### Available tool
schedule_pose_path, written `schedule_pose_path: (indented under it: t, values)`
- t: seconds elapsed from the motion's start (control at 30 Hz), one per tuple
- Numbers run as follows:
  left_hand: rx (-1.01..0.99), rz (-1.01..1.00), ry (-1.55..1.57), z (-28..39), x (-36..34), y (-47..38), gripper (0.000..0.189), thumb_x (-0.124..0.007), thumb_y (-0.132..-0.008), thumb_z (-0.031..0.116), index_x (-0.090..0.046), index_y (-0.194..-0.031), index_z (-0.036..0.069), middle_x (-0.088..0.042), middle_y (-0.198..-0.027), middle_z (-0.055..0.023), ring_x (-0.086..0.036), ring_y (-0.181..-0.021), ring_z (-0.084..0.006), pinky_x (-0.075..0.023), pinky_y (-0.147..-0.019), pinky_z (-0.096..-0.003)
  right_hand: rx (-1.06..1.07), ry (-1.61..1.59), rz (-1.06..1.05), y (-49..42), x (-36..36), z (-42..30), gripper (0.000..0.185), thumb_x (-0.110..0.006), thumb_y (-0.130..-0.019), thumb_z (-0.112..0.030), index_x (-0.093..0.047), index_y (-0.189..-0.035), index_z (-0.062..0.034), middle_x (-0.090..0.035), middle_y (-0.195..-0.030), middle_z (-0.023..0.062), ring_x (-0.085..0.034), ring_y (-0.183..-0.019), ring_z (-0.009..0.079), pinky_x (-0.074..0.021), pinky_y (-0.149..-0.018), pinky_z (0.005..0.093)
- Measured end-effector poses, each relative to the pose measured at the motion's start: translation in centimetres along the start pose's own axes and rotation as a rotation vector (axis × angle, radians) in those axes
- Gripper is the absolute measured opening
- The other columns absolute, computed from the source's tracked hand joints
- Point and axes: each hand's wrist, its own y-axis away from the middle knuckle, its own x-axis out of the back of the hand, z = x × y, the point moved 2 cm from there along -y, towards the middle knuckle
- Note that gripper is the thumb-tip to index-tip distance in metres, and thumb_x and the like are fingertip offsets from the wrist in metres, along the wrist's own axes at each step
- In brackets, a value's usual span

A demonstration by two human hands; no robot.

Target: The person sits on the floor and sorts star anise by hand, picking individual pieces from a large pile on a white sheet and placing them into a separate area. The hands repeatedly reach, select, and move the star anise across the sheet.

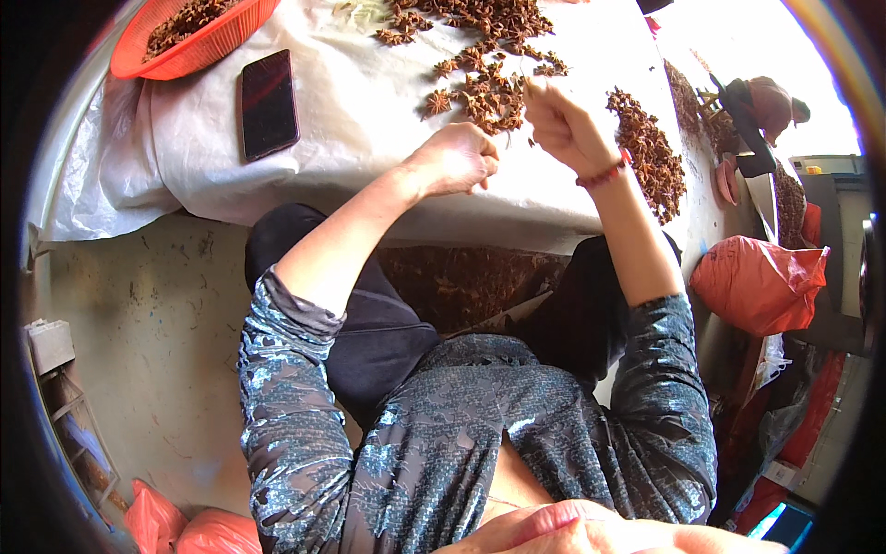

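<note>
Star anise pods (488, 97) lie loosely spread on a white plastic sheet (346, 138) over a table, reaching up to the top edge. My left hand (457, 158), fingers curled, hovers by the sheet's near side, just below the pods; whether it holds anything is hidden. My right hand (559, 124), with a red beaded bracelet (603, 173) at the wrist, is bent at the right edge of the loose pods. Its fingertips are pinched near a pod, but a grip cannot be made out. A second heap of star anise (647, 152) lies right of my right hand.
A black phone (268, 104) lies on the sheet at left, below an orange plastic basket (201, 41) of star anise. Red plastic bags stand at right (758, 284) and lower left (218, 532). Another person (761, 111) bends over at the far right.
</note>
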Motion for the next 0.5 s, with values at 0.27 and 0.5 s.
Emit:
schedule_pose_path:
  t: [0.27, 0.5]
  values:
    - [-0.111, -0.062, 0.206, 0.4, -2.1, 1.8, 0.059, -0.064, -0.084, 0.036, -0.046, -0.127, -0.001, -0.062, -0.099, -0.0071, -0.058, -0.073, -0.0098, -0.0467, -0.064, -0.0235, 0.134, -0.114, 0.309, 4.5, -0.9, 2.4, 0.023, -0.050, -0.094, -0.021, -0.046, -0.075, -0.0096, -0.029, -0.054, -0.0071, -0.022, -0.044, 0.0013, -0.0194, -0.037, 0.0160]
    - [-0.100, 0.079, 0.217, -0.3, -5.2, -0.2, 0.032, -0.056, -0.091, 0.026, -0.058, -0.110, 0.001, -0.063, -0.079, -0.0025, -0.058, -0.061, -0.0087, -0.0481, -0.057, -0.0229, 0.173, -0.102, 0.413, 3.4, -2.7, 3.2, 0.015, -0.052, -0.093, -0.018, -0.049, -0.081, -0.0085, -0.031, -0.056, -0.0066, -0.021, -0.044, 0.0017, -0.0193, -0.039, 0.0166]
